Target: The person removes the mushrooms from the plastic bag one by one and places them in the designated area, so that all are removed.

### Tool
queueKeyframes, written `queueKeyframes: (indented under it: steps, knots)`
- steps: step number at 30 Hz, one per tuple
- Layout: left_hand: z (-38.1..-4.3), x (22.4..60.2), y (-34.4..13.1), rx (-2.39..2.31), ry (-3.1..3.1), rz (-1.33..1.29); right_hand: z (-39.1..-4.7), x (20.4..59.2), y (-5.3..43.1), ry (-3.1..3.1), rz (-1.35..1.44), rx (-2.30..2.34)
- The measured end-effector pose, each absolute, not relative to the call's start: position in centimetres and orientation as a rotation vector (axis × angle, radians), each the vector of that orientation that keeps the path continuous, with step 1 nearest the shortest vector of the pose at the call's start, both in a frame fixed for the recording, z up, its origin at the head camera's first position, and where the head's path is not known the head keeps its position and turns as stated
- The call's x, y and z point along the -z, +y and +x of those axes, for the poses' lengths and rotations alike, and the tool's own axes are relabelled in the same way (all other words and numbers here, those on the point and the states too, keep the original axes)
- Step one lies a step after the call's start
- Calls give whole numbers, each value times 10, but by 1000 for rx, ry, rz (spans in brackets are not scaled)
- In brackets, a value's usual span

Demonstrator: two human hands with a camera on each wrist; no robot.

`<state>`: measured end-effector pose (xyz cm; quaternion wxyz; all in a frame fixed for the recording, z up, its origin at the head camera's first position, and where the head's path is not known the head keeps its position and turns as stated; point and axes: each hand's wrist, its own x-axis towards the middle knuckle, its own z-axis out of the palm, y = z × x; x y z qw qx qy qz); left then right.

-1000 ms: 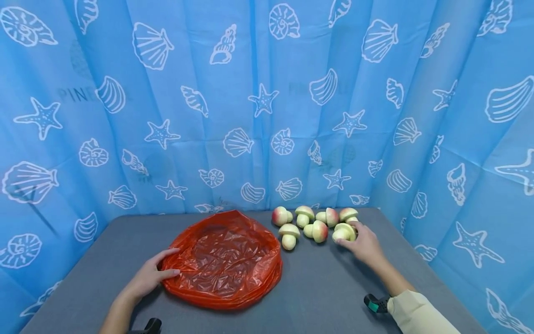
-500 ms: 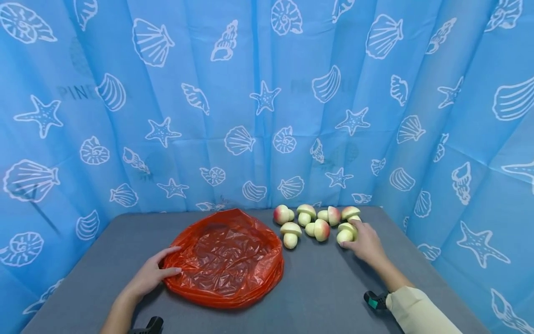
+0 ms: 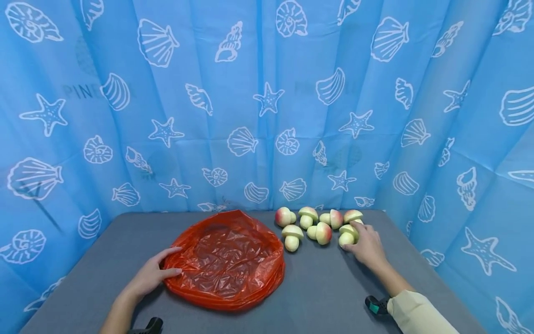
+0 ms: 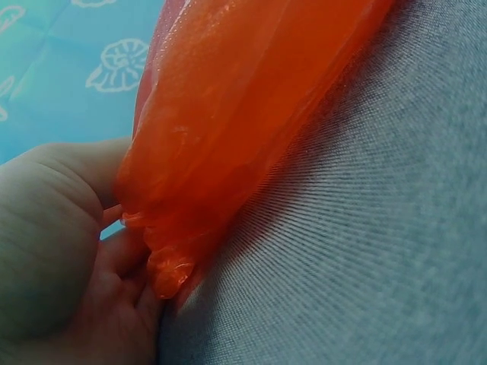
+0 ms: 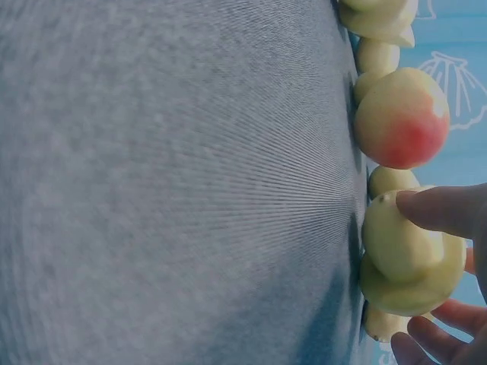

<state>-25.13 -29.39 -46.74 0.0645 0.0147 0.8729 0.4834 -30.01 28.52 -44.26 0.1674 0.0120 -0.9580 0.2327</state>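
Note:
My left hand [image 3: 147,276] holds the left rim of a red plastic bag [image 3: 233,297], thumb and fingers on either side of the crumpled edge. The bag lies with its mouth spread upward. In the left wrist view, the bag's side [image 4: 221,129] rises past the thumb. My right hand [image 3: 367,246] grips a pale green toy mushroom [image 3: 347,237] at the right of the group. In the right wrist view the thumb presses on this mushroom's stem [image 5: 399,239], with the other fingers round the cap's side. The mushroom still appears to be at table level.
Several more toy mushrooms, some with red-blushed caps, lie between the bag and right hand, including one in front [image 3: 292,237] and one at the back [image 3: 284,216]. A grey table [image 3: 317,287] carries everything. A blue shell-print curtain [image 3: 267,116] hangs behind it.
The right hand has turned the mushroom slightly, so its cap now faces the back and its stem the front. The left hand and bag stay put. The head view has shifted slightly.

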Motion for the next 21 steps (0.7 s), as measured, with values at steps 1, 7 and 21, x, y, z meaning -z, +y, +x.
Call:
queueKeyframes:
  steps: [1, 7, 21]
  knots:
    - [-251, 468, -294, -1457, 2637, 45, -300, 442, 286, -2720, 43, -659]
    - [-249, 466, -291, -1462, 2633, 49, -299, 445, 291, -2690, 74, -662]
    - [-253, 468, -300, -1586, 2569, 110, -293, 439, 299, -2668, 74, -750]
